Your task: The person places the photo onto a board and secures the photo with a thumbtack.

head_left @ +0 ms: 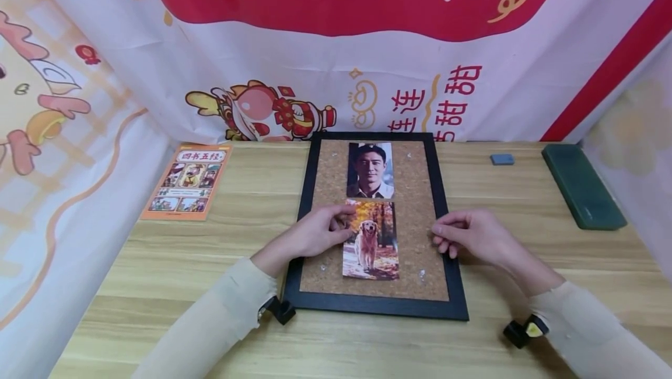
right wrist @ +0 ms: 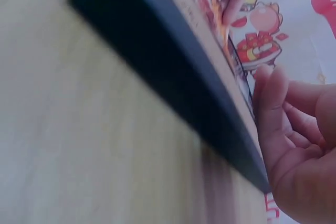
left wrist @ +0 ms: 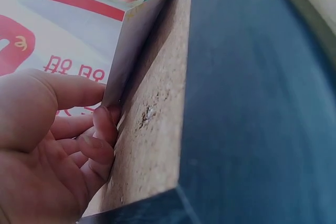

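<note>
A cork board (head_left: 415,216) in a black frame (head_left: 378,304) lies on the table. A portrait photo (head_left: 370,170) is on its upper half. Below it is a photo of a golden retriever (head_left: 368,240) among autumn trees. My left hand (head_left: 324,230) pinches the left edge of the dog photo between thumb and fingers; in the left wrist view the photo (left wrist: 137,51) stands tilted up from the cork. My right hand (head_left: 469,233) is above the frame's right side, thumb and index fingertips together. Whether something small is between them cannot be seen.
Small clear pieces, perhaps pins (head_left: 422,276), dot the cork near its corners. On the left lies an orange comic-style booklet (head_left: 185,183). A small blue block (head_left: 502,160) and a dark green case (head_left: 584,186) lie at the right. A printed cloth (head_left: 315,52) hangs behind.
</note>
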`<state>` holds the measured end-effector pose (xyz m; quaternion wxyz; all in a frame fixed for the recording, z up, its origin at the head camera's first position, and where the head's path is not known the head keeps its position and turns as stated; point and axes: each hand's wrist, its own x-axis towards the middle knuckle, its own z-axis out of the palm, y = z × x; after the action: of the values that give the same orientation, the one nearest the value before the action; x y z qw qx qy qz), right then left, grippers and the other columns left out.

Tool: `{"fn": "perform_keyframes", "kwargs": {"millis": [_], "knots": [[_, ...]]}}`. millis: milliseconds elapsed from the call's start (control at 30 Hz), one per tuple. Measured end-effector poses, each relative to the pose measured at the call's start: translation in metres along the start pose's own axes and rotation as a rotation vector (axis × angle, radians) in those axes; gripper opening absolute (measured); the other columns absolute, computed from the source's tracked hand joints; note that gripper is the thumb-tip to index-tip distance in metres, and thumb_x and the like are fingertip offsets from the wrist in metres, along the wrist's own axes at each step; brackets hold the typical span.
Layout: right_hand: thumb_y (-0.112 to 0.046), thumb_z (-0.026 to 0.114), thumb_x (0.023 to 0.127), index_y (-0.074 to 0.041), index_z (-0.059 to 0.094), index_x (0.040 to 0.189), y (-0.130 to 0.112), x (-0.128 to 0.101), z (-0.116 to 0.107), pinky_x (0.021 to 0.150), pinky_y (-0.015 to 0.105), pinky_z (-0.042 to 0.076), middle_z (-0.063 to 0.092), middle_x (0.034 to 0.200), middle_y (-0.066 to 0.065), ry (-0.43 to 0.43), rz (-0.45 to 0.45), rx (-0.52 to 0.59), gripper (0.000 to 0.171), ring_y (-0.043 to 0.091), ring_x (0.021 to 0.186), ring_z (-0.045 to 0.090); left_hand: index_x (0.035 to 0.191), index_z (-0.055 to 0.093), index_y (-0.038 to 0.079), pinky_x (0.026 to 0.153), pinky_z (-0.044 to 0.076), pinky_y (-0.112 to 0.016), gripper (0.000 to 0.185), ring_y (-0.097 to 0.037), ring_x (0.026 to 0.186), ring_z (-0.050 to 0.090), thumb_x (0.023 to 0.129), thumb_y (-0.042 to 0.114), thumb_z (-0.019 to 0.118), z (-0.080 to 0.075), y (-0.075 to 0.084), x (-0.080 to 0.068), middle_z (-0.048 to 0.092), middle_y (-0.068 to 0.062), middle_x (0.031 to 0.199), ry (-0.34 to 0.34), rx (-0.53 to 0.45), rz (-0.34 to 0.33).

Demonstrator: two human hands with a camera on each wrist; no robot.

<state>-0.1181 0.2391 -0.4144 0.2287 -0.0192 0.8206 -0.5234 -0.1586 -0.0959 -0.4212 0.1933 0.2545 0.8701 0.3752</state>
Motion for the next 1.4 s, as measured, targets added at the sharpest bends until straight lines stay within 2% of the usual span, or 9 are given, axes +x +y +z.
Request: {"fn": "perform_keyframes", "kwargs": {"millis": [200,400,667,867,1400], "knots": [[-0.015,0.06,0.094,0.0,0.064,0.112,-0.023,0.021,0.016,0.067,0.041,0.057,0.069,0.094,0.016,-0.089,-0.074,0.039,0.025,0.03,0.077,0.068,0.134,0.052,0.009,0.066,0.048,-0.026,0.046,-0.008,0.073,0.059,0.092,0.021,0.064,-0.001,0.0,0.0,0.063,0.002,0.104,-0.005,0.001,0.0],[-0.008,0.058,0.094,0.003,0.063,0.111,-0.042,0.047,0.033,0.069,0.042,0.057,0.07,0.093,0.018,-0.123,-0.103,0.072,0.021,0.031,0.079,0.069,0.135,0.051,0.009,0.068,0.048,-0.026,0.046,-0.008,0.073,0.059,0.092,0.02,0.063,0.0,0.003,-0.001,0.063,0.0,0.106,-0.004,0.008,0.002],[-0.007,0.057,0.095,0.003,0.061,0.109,-0.049,0.076,0.045,0.068,0.042,0.057,0.069,0.092,0.02,-0.118,-0.068,0.092,0.018,0.03,0.076,0.069,0.135,0.051,0.009,0.072,0.048,-0.027,0.046,-0.007,0.08,0.058,0.092,0.022,0.063,0.001,0.006,0.0,0.062,0.001,0.106,-0.006,0.015,-0.008],[-0.004,0.056,0.094,0.005,0.059,0.11,-0.055,0.089,0.054,0.065,0.042,0.057,0.07,0.09,0.021,-0.126,-0.056,0.101,0.018,0.03,0.072,0.069,0.135,0.051,0.01,0.069,0.048,-0.027,0.046,-0.007,0.076,0.058,0.093,0.023,0.062,0.0,0.006,0.0,0.062,0.003,0.099,-0.011,0.033,-0.026],[-0.006,0.056,0.095,0.002,0.06,0.108,-0.067,0.104,0.063,0.061,0.038,0.057,0.07,0.085,0.018,-0.104,0.083,0.052,0.016,0.021,0.063,0.068,0.137,0.049,0.013,0.073,0.048,-0.027,0.048,-0.006,0.084,0.058,0.093,0.026,0.061,0.0,0.007,0.001,0.061,0.004,0.107,-0.026,0.057,-0.056]]}}
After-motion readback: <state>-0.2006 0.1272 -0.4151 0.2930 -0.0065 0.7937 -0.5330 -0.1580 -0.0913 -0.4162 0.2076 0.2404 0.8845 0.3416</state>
